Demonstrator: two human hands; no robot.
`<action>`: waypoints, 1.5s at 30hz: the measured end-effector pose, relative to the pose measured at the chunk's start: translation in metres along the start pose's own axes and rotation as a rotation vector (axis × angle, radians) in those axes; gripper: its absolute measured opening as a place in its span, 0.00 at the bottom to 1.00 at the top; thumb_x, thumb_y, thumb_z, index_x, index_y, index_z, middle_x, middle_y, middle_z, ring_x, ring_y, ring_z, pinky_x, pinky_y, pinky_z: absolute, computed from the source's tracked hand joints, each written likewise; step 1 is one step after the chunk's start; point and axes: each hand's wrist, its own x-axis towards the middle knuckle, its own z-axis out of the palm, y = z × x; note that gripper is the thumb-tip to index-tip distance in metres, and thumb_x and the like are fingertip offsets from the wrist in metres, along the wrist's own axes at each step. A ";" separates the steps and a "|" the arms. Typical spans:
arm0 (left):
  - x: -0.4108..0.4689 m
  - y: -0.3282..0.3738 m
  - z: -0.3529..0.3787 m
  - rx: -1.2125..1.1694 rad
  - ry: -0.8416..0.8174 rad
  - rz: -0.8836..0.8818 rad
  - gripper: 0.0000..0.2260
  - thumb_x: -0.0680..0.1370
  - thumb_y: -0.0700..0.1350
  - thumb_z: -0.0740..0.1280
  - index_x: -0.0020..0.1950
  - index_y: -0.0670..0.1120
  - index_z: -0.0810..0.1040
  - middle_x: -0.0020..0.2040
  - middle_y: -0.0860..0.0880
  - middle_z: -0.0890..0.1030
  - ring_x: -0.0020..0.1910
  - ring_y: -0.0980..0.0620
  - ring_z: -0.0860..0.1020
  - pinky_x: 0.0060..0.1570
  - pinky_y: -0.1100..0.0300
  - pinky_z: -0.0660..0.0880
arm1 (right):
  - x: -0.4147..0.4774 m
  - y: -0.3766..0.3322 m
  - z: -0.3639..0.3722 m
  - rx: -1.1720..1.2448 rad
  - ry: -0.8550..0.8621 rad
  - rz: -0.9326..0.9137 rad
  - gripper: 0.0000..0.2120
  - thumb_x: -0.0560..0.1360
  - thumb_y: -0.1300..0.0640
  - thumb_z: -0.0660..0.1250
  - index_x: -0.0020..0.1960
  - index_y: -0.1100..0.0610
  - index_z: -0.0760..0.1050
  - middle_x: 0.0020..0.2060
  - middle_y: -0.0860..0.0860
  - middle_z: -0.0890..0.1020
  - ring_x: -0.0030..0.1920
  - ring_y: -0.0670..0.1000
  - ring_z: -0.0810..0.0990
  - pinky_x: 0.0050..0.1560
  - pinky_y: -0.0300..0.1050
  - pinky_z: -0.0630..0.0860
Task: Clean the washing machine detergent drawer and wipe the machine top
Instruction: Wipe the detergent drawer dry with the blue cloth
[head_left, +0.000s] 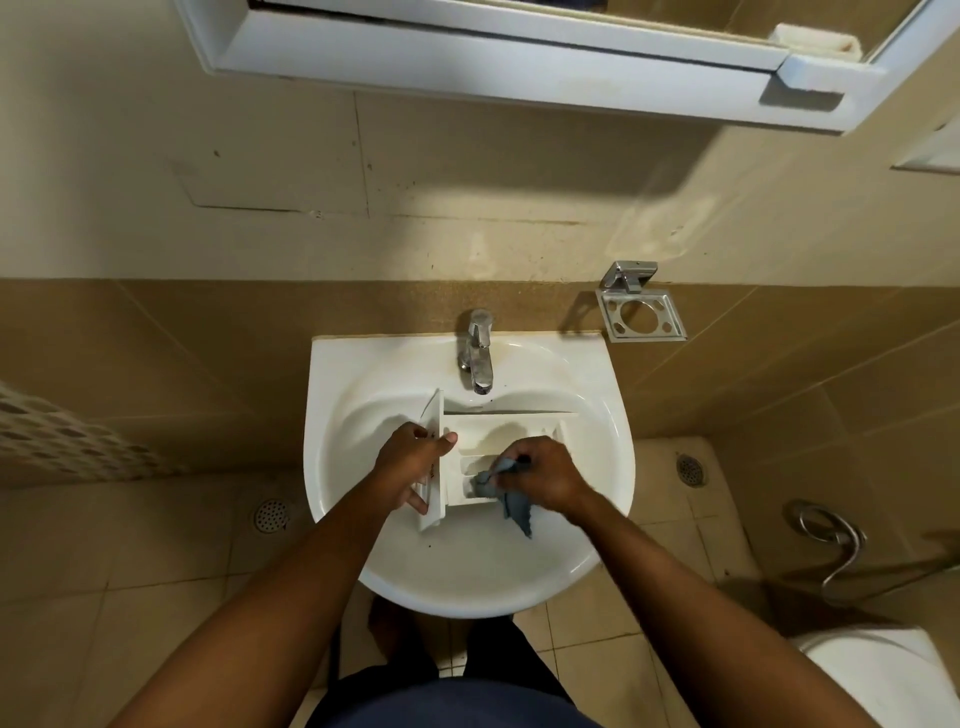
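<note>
Location: a bathroom with beige tiled walls and floor, seen from above.

Task item: the white plastic detergent drawer (488, 434) lies inside the bowl of the white ceramic wash basin (467, 587), below the chrome lever tap (478, 353). Its open compartments face upward. Its flat front panel (435, 415) stands on the person's left side, tilted slightly outward. No water can be seen running from the tap.

Left hand (408, 465): closed round the front panel. The thumb lies over the panel's inner edge and the fingers wrap the outer face, holding the drawer steady.

Right hand (545, 470): gripping a crumpled grey-blue cloth (511, 506). The bunched end of the cloth is pressed into the small compartment on the near side of the drawer. A loose tail hangs over the drawer's near edge and onto the basin wall.

Surroundings: a white mirror cabinet (519, 57) is mounted on the wall above the basin. A chrome wall-mounted holder (641, 312) with round cut-outs sits just right of the basin's back edge. Two round metal floor drains are visible, one at the left (270, 514) and one at the right (690, 467). A chrome flexible hose (831, 535) hangs near the right wall. Part of a white toilet (883, 675) shows at the lower right corner. A white perforated basket (52, 436) shows at the left edge. The washing machine is out of view.
</note>
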 end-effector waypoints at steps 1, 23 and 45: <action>0.000 0.000 -0.002 -0.012 -0.012 -0.004 0.26 0.76 0.58 0.74 0.67 0.46 0.73 0.54 0.39 0.79 0.51 0.38 0.80 0.37 0.31 0.80 | 0.000 -0.002 -0.011 0.080 0.000 0.004 0.05 0.68 0.60 0.80 0.42 0.57 0.85 0.41 0.48 0.87 0.44 0.46 0.85 0.48 0.40 0.79; 0.000 -0.006 -0.005 -0.136 0.006 0.018 0.29 0.73 0.55 0.78 0.71 0.50 0.75 0.61 0.40 0.81 0.55 0.38 0.81 0.33 0.29 0.79 | -0.010 0.003 0.029 -0.231 -0.177 -0.365 0.12 0.73 0.58 0.77 0.56 0.56 0.87 0.54 0.55 0.84 0.51 0.45 0.78 0.51 0.23 0.68; -0.007 -0.008 -0.006 -0.073 0.017 0.094 0.34 0.73 0.54 0.78 0.76 0.53 0.70 0.70 0.46 0.74 0.58 0.40 0.79 0.28 0.44 0.81 | 0.001 0.012 -0.015 -0.368 0.175 -0.177 0.05 0.78 0.52 0.68 0.50 0.52 0.81 0.43 0.51 0.86 0.44 0.53 0.81 0.45 0.46 0.78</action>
